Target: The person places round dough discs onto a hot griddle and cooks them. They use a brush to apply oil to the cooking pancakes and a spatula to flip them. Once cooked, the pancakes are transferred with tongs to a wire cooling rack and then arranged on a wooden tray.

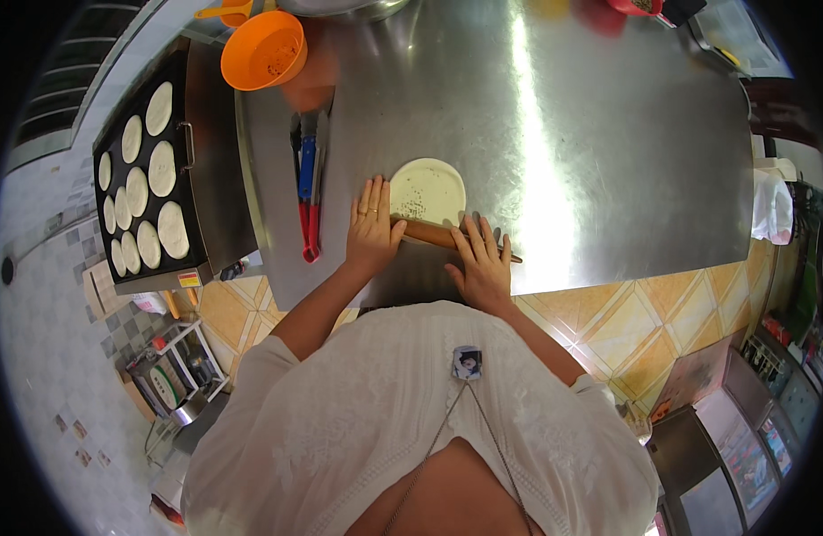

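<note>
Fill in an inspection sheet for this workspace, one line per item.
Surface: steel table, with a bright strip of glare.
Job's things: pale, flat dough with dark specks; rolling pin across its near side.
Clutter: tongs with blue and red parts, left of the dough; orange bowl with dark bits inside, at the far left.
Hands: left hand on the pin's left end; right hand over its right part, fingers extended.
Cables: nothing seen.
Surroundings: griddle bearing pale dough rounds, left of the table; yellowish floor tiles below the table.
</note>
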A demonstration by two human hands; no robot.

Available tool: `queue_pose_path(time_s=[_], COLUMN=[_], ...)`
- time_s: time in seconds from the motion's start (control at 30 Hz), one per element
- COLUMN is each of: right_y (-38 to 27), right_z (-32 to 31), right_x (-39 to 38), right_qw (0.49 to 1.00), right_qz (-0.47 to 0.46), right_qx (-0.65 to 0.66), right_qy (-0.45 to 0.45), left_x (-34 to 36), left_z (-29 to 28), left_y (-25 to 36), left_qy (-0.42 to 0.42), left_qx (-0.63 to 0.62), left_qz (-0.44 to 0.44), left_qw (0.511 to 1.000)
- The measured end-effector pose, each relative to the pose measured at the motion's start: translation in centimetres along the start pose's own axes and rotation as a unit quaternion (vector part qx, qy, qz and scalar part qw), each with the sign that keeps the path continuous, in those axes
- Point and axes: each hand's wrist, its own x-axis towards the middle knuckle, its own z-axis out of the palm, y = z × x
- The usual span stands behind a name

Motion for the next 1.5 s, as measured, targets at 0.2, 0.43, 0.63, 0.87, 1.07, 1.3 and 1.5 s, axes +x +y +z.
queue_pose_path(time_s=[0.2,0.43,0.63,0.87,1.07,1.3,1.5], right_y=[4.2,1.3,0.8,-0.5,0.7,1.6,-2.6], right_z=[-5.1,0.8,-2.3,-5.4,-0.9,-2.3,2.2], right_x=[15.2,2.2,-0.1,-2.8,1.0,9.4,-0.8], right_qw=[0.941,0.980,0.979,0.972,0.983,0.962,0.991], right_qz=[0.071,-0.006,-0.076,-0.131,-0.008,0.073,0.052], right_qx=[-0.064,0.018,0.065,0.062,-0.012,-0.075,-0.069], right_qy=[0.325,0.198,0.175,0.187,0.184,0.251,0.100], left_x=[11.4,4.9,9.3,5.8,0.4,8.0,-1.8], left_z=[-0.8,-1.6,-4.1,-10.9,-0.6,-0.3,-1.7], left_y=[-0.5,2.3,4.5,2.7,0.2,-1.1,-1.3], left_qy=[0.100,-0.089,-0.173,-0.242,-0.022,0.026,-0.070], left_qx=[-0.003,-0.086,-0.087,-0.168,0.020,0.028,-0.023], left_qz=[-0.012,0.031,0.033,-0.100,0.021,0.042,0.074], left_qw=[0.995,0.992,0.981,0.950,0.999,0.998,0.995])
